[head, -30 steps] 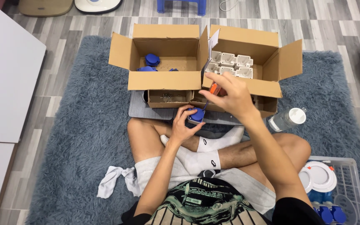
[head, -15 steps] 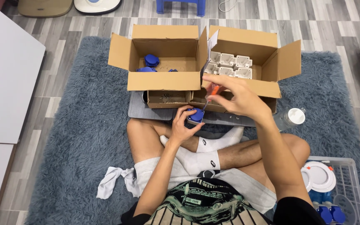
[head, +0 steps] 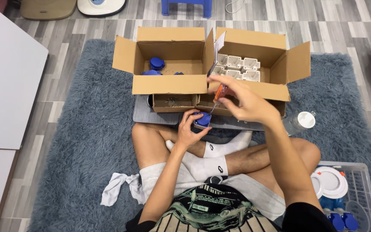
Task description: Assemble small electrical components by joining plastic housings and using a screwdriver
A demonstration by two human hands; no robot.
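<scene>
two open cardboard boxes side by side on the blue-grey rug [head: 78,129], flaps up. left box [head: 168,83]: a few round blue caps [head: 156,63] along its far wall. right box [head: 254,88]: rows of pale grey square housings [head: 238,68], with a white paper slip standing at the shared wall. in front, partly under the flaps, a shallow brown tray [head: 172,102] resting on a grey mat [head: 144,115]. off to the right, a clear bottle with a white lid [head: 299,122] lying on the rug, and a white wire basket [head: 361,193] with round white and blue pieces.

left hand [head: 188,131] closed around a small blue square part [head: 202,119], grip clamped on it just above the crossed legs. right hand [head: 247,103] pinched shut on an orange-handled screwdriver [head: 219,93], shaft slanting down to the blue part, tip touching or just at its top; cannot tell which.
</scene>
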